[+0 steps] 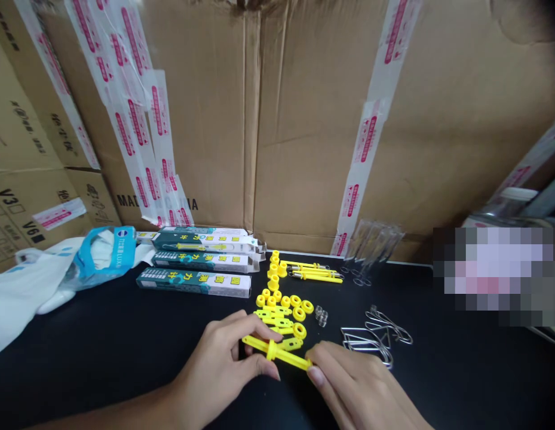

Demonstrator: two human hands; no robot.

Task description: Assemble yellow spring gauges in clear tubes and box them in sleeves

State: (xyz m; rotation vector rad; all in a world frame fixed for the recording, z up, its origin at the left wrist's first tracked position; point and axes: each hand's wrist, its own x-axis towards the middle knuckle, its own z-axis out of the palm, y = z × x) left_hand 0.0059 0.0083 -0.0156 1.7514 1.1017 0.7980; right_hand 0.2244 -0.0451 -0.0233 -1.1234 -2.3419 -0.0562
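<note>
one yellow rod point(293, 358) bridges left fingers point(258, 327) and right fingers point(324, 361).

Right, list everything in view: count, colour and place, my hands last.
Cardboard: at least two boxes, brown, back and left
Tape: several strips, whitish with red print, on cardboard
Tabletop: one, black, below
Plastic packaging: count unclear, white and blue, left
Small cartons: at least four, green and white, left of centre
Rings and caps: many, yellow, centre
Flat strips: several, yellow, centre
Rods: several, yellow with metal, behind centre
Springs: small cluster, silvery, right of rings
Wire hooks: several, silvery, right
Tubes: several, clear, back right
Pixelated patch: one, mixed, far right
Collared piece: one, yellow, in both hands
Left hand: one, bare, front
Right hand: one, bare, front
</note>
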